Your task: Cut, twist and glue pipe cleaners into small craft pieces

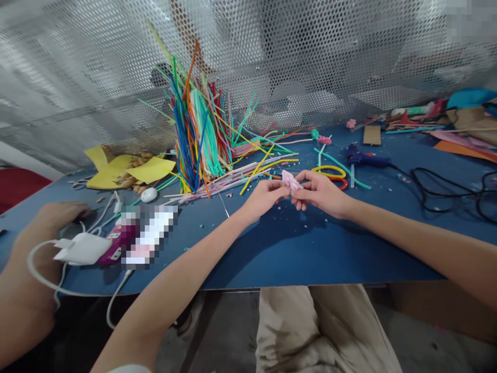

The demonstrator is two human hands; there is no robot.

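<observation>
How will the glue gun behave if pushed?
The glue gun is probably stiff; its body looks like hard plastic. It seems unlikely to roll, given its uneven shape lying on the table. The attached cord, loosely looped, may drag and make it pivot.

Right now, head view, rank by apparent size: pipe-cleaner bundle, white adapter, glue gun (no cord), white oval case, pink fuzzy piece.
Pipe-cleaner bundle
White adapter (nearer the camera)
Glue gun
Pink fuzzy piece and white oval case: too alike to rank
</observation>
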